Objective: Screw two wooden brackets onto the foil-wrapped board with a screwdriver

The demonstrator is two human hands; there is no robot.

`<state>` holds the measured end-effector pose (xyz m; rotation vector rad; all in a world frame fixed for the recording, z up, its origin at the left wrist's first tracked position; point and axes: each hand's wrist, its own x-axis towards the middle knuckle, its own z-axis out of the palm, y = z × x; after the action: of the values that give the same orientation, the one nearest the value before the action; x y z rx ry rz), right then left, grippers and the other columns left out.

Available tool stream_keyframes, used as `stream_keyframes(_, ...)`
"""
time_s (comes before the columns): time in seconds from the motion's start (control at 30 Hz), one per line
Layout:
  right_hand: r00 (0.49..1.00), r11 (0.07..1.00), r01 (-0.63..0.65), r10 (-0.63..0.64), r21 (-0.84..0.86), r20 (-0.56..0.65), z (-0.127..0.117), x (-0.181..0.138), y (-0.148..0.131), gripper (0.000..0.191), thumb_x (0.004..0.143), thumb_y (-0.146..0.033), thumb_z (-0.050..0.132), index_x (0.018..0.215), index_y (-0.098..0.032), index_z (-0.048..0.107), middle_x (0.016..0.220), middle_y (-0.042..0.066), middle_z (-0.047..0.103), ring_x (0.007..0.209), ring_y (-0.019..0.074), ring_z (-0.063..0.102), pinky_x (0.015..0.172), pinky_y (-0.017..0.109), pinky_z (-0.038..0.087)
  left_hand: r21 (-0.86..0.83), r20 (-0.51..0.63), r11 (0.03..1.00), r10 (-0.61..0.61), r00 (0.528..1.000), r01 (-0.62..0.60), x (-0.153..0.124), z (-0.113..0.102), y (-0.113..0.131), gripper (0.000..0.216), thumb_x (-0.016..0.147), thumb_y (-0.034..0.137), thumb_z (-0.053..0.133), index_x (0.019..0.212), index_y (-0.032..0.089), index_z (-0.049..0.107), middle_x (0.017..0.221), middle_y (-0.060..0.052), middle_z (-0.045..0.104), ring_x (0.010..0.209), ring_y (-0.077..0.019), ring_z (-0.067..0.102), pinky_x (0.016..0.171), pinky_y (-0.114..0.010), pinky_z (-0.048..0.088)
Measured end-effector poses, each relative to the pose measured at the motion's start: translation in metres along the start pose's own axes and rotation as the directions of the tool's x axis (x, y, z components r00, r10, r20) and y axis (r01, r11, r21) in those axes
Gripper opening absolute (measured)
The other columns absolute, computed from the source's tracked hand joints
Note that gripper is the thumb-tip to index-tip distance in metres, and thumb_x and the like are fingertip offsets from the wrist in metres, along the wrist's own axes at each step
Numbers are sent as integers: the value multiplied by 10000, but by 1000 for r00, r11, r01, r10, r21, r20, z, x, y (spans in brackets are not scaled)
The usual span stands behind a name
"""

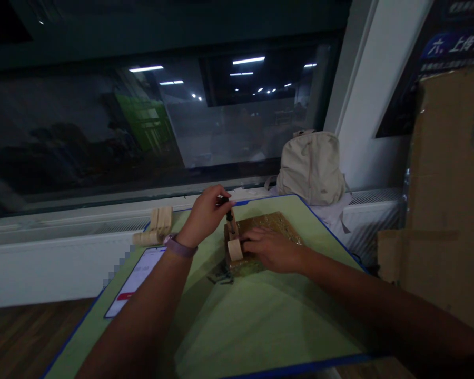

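So the left hand point(207, 210) is up higher with its fingers pinched and wrist cocked, while the right hand point(274, 248) sits lower, palm down, fingers maybe slightly curled, kinda dark there tbh.

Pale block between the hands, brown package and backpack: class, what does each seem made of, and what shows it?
Pale block: probably wood, smooth and matt, from its even tan colour.
Brown package: apparently wrapped in glossy film or tape, judging by bright highlights; contents hidden.
Backpack: likely fabric, matt, with soft folds.
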<state>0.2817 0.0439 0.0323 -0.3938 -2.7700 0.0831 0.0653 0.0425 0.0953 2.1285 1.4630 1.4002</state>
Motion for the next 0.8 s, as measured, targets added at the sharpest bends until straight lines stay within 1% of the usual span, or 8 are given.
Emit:
stream_keyframes(0.07,1000,1000,-3,3,-2,-2,1,0,0,309,837,-31,551,1079,-185,666,1099,92,641,1017,223,566,913,374,441,37,-70,999,34,997,-32,0,5,2,82,799,236,692,818,191,626,888,-38,644,801,-178,626,734,-323,536)
stream_keyframes(0.13,1000,1000,-11,11,5,-8,1,0,1,269,856,-47,554,1056,-183,670,1055,88,641,977,217,569,887,365,444,50,-86,998,42,995,-38,0,7,4,31,804,198,683,822,191,659,880,-41,654,829,-186,628,771,-337,538)
stream_keyframes(0.2,1000,1000,-12,12,22,-17,2,0,1,255,875,-63,556,1070,-179,672,1056,94,642,978,219,570,889,366,443,1,-54,1000,15,998,-15,0,8,3,111,822,165,657,924,196,688,926,-51,686,882,-196,651,805,-347,548)
stream_keyframes(0.3,1000,999,1,0,53,-20,3,0,2,262,896,-74,542,1099,-177,672,1111,109,642,1040,233,564,927,380,432,-94,-5,995,-34,999,34,0,7,1,265,862,113,591,1101,192,672,1028,-69,720,964,-197,682,845,-343,565)
stream_keyframes(0.37,1000,997,7,-6,77,-18,2,0,2,278,898,-62,524,1100,-181,673,1143,111,640,1071,237,560,947,387,426,-65,-7,997,-36,999,35,0,6,0,247,880,103,572,1084,176,691,1034,-78,732,960,-192,690,862,-340,563)
stream_keyframes(0.47,1000,994,-6,7,110,-10,1,0,1,341,862,-17,509,1113,-185,666,1166,108,635,1087,243,557,960,399,425,39,-37,999,33,999,-31,1,4,3,185,876,150,639,1030,174,739,1024,-82,725,920,-185,680,802,-310,564)
stream_keyframes(0.6,1000,992,-20,19,128,9,-1,-1,0,359,854,-7,499,1130,-175,655,1139,108,633,1060,247,559,935,401,438,142,-66,986,92,994,-82,0,3,7,191,860,148,678,1025,190,762,918,-63,704,837,-169,658,759,-298,554)
stream_keyframes(0.8,999,990,-39,38,139,9,0,-1,0,344,872,-9,496,1114,-188,661,1185,101,633,1095,244,554,950,398,434,101,-38,993,62,997,-58,-3,4,7,242,884,101,597,1075,185,720,1045,-64,743,906,-172,689,801,-299,559)
